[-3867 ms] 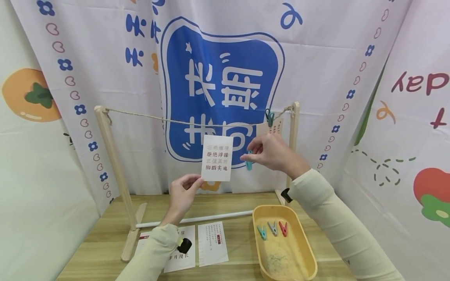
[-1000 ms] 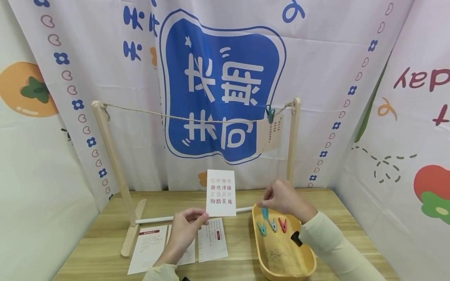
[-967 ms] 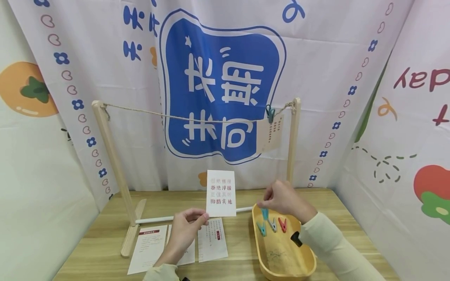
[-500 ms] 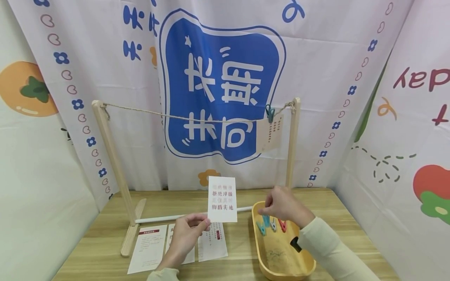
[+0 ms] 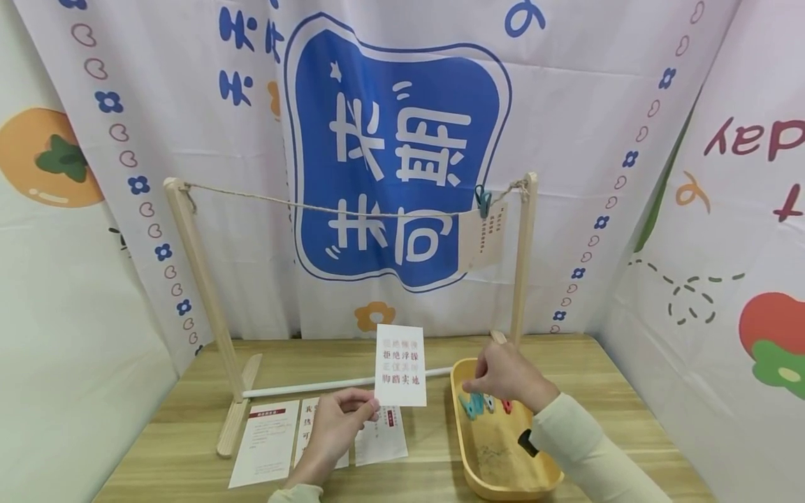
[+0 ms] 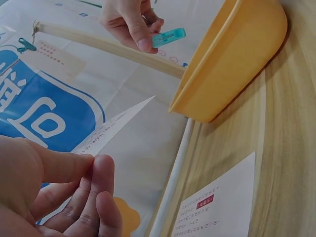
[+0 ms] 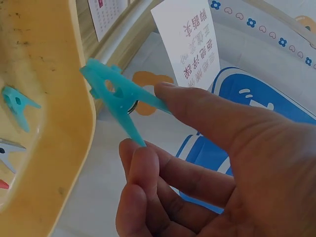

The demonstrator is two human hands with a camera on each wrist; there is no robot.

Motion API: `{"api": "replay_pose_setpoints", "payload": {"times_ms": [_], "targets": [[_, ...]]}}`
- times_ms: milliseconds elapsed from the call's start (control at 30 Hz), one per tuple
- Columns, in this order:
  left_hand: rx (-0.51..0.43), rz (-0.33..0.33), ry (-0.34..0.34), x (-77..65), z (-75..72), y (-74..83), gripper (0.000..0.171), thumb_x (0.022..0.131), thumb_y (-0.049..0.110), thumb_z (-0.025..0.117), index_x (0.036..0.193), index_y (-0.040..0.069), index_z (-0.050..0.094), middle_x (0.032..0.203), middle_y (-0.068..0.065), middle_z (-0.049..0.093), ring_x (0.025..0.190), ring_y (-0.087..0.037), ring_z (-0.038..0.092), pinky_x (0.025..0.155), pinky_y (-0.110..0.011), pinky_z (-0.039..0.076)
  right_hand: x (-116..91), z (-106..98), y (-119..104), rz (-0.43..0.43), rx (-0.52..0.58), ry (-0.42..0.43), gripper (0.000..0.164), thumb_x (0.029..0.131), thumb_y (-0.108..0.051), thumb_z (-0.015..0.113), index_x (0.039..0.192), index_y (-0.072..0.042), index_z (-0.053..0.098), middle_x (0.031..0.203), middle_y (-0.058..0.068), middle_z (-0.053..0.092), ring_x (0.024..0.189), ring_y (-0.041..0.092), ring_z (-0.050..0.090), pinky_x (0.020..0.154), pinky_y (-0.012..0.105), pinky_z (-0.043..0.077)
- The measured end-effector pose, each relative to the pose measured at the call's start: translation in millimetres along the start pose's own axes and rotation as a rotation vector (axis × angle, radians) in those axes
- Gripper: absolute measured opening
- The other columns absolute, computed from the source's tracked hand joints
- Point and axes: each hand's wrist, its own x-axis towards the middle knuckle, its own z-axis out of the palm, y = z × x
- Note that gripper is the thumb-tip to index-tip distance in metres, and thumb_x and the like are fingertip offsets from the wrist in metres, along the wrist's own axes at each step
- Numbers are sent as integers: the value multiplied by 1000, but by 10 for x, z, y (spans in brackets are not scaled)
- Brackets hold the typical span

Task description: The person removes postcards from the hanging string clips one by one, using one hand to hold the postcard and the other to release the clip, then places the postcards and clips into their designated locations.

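Note:
My left hand (image 5: 336,426) pinches the lower left corner of a white printed card (image 5: 400,365), held upright above the table. Over the yellow tray (image 5: 512,440), my right hand (image 5: 511,377) pinches a turquoise clothespin (image 7: 116,91) by its two handle ends, thumb on one and fingers on the other. In the right wrist view, its nose points towards the tray side and grips nothing. Inside the tray lie another turquoise clothespin (image 7: 19,104), a grey one (image 7: 7,152) and a red one (image 5: 506,406).
A twine line (image 5: 352,212) spans two wooden posts (image 5: 204,286). Near its right end a dark teal clothespin (image 5: 483,201) holds a beige card (image 5: 481,241). White cards (image 5: 265,443) lie at the table's front left, before a white rod (image 5: 302,388).
Both hands have come down from near the line. The left hand keeps the card and lowers it; the right hand has carried the turquoise clothespin down over the tray.

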Motion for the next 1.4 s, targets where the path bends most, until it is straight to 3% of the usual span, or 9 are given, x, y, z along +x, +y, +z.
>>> {"api": "replay_pose_setpoints", "payload": {"times_ms": [433, 667, 767, 1033, 1400], "targets": [[9, 7, -38, -35, 40, -102, 17, 94, 10, 78, 106, -2, 76, 90, -12, 80, 76, -15, 75, 64, -22, 56, 8, 153, 88, -24, 18, -9, 38, 83, -19, 90, 57, -9, 65, 45, -9, 50, 38, 2, 40, 42, 17, 31], [12, 13, -50, -66, 58, -154, 19, 93, 9, 78, 107, -3, 75, 92, -13, 80, 76, -15, 74, 64, -22, 56, -21, 190, 135, 41, 19, -30, 46, 84, -17, 89, 53, -14, 55, 44, -9, 45, 38, 4, 39, 41, 16, 29], [19, 7, -60, -73, 72, -187, 19, 94, 10, 78, 107, -3, 75, 93, -15, 80, 76, -14, 74, 63, -22, 55, -31, 221, 154, 53, 5, -47, 53, 86, -18, 87, 50, -16, 48, 43, -10, 37, 40, 3, 32, 42, 16, 24], [-24, -9, -106, -121, 109, -246, 20, 94, 10, 77, 107, -5, 73, 90, -12, 79, 77, -14, 74, 66, -23, 57, -26, 298, 227, -15, -68, -32, 67, 82, -22, 90, 44, -22, 35, 42, -15, 24, 43, 1, 17, 46, 19, 15], [4, -36, -134, -131, 151, -344, 19, 95, 10, 76, 108, -4, 72, 89, -10, 78, 79, -14, 74, 68, -25, 58, -40, 430, 283, -18, -31, -25, 66, 78, -18, 94, 43, -20, 37, 41, -15, 26, 42, 0, 18, 45, 19, 16]]}}
